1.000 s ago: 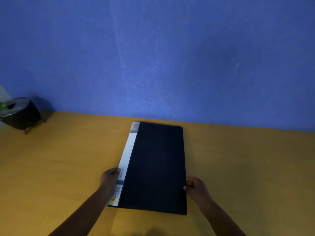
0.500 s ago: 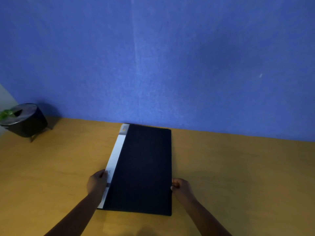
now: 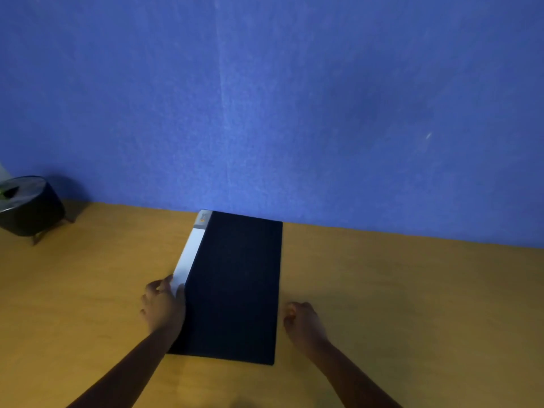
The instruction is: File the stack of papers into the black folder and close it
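- Plainly, the black folder lies shut and flat on the yellow counter, its far end close to the blue wall and its white spine strip along the left edge.
- The left hand rests on that spine edge with fingers laid over the strip, pressing or steadying rather than gripping round it.
- The right hand sits just beside the folder's right edge, loosely curled and holding nothing; whether a fingertip touches the cover is too close to call.
- No loose papers show anywhere, so my judgement is that they are already inside and the task is at its closing step.
- To finish well, I would keep the left hand pinning the spine so the folder cannot slide, then smooth the cover flat from spine to open edge with the right.
- It is worth checking that no sheet corner pokes out along the right or near edge before letting go.
- Count: one folder, one spine strip, two hands, no visible sheets.
- One dark round pot on small legs stands at the far left, well apart from the work.
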Motion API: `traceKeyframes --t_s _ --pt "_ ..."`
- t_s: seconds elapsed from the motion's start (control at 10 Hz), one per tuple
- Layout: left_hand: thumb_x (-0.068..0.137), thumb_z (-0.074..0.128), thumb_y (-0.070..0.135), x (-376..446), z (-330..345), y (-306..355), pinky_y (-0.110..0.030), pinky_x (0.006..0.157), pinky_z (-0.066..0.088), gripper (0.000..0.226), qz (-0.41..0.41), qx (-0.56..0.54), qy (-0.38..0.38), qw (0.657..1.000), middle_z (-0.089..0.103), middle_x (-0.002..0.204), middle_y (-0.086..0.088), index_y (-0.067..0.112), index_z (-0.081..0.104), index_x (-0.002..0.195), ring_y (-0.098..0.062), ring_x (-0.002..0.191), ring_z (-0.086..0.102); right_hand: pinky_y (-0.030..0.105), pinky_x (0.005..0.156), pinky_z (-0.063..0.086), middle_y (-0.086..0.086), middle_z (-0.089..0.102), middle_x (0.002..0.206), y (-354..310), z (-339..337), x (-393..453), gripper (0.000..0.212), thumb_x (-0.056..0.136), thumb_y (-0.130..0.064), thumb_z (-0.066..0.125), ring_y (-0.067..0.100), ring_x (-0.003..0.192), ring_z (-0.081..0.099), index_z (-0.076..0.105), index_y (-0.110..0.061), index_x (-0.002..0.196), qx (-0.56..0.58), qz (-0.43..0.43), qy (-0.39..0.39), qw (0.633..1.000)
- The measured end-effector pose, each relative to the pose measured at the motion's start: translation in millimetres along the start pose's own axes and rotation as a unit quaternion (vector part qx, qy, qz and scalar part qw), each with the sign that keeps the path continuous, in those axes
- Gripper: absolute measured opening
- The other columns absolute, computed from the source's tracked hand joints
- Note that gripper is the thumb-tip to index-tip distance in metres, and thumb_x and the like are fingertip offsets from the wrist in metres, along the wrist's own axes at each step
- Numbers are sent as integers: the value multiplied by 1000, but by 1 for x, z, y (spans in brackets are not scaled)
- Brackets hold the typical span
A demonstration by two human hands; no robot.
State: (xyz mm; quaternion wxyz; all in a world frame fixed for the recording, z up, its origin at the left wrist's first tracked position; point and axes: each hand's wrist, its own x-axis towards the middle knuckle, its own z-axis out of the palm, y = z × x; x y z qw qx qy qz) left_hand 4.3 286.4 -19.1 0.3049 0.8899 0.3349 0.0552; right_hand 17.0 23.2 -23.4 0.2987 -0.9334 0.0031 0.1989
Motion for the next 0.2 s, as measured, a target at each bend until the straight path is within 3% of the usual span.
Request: traceKeyframes --t_s 0.2 --pt "89 57 20 -61 33 43 -46 104 37 48 202 9 -13 979 46 136 -20 4 46 133 -34 128 41 31 104 39 3 41 140 48 -27 -22 43 92 -24 43 22 128 39 44 -19 135 -117 -15 62 991"
